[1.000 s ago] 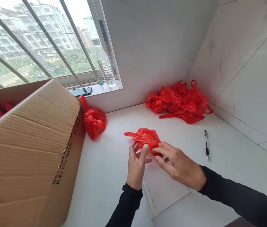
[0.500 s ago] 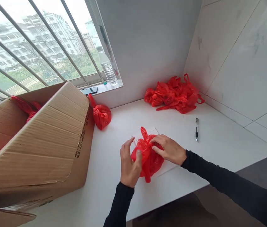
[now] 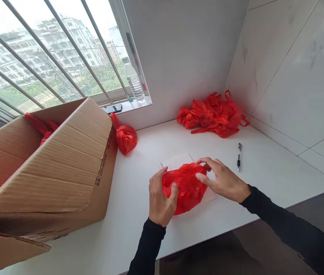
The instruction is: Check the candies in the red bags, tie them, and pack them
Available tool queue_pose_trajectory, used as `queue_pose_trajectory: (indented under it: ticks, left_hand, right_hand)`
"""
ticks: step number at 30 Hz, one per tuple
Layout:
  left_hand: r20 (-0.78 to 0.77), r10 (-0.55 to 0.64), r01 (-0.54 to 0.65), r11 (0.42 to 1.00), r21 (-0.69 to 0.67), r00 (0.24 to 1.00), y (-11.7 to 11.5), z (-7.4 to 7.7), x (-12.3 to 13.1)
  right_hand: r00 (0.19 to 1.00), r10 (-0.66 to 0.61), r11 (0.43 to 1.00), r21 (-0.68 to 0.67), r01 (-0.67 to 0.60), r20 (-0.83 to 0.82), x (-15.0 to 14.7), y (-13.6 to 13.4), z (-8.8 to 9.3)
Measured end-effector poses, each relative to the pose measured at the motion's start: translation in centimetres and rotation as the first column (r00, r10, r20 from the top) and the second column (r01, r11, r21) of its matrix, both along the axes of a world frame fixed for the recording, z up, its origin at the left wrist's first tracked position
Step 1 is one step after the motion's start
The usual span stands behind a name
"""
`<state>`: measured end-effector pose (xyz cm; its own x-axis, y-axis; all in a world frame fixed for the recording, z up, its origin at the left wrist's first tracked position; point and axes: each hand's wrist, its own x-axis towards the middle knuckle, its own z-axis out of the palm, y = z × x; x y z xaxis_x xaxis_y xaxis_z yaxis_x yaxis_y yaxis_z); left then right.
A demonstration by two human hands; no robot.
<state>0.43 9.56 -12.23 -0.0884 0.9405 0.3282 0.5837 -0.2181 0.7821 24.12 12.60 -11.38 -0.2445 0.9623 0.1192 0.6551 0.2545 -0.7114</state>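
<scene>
A red plastic bag (image 3: 187, 186) lies on a white sheet of paper (image 3: 179, 162) on the white counter. My left hand (image 3: 159, 198) grips the bag's left edge, thumb and fingers pinched on the plastic. My right hand (image 3: 224, 181) holds the bag's right edge between thumb and fingers. The bag is stretched between both hands. Both sleeves are black.
A large open cardboard box (image 3: 44, 168) with red bags inside stands at the left. A tied red bag (image 3: 126, 138) leans by its corner. A pile of red bags (image 3: 212, 114) lies in the back corner. A pen (image 3: 239, 151) lies right; a water bottle (image 3: 134, 81) and phone (image 3: 113, 109) sit on the sill.
The bag was a small bunch a second ago; it now lies on the paper, pulled wide between my hands. My right hand moved to the right.
</scene>
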Motion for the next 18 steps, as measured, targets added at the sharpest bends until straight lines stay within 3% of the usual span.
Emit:
queue_pose_trajectory:
  ticks: [4, 9, 11, 15, 18]
  left_hand:
    - [0.003, 0.010, -0.010, 0.999, 0.048, 1.000, 1.1, 0.6, 1.0]
    - [0.127, 0.235, -0.248, 0.963, 0.104, 0.964, 1.8, 2.6, -1.7]
    - [0.164, 0.258, -0.274, 0.958, 0.083, 0.952, 1.5, 3.7, -2.3]
    - [0.260, 0.144, -0.150, 0.989, 0.003, 0.955, 0.4, 5.9, -1.6]
    - [0.372, 0.011, 0.019, 0.997, -0.078, 0.928, -0.3, 7.1, -0.2]
  right_hand:
    - [0.999, 0.026, 0.999, -0.036, -0.027, -0.021, -0.9, 0.3, 0.4]
    - [0.969, -0.157, 0.984, -0.113, 0.137, -0.193, 1.1, 0.3, 0.5]
    - [0.938, -0.212, 0.971, -0.167, 0.170, -0.274, 1.8, 0.0, 0.6]
    - [0.956, -0.223, 0.970, -0.138, 0.199, -0.191, 2.0, -0.7, 1.3]
    - [0.960, -0.259, 0.965, 0.012, 0.261, -0.103, 1.5, -1.4, 2.3]
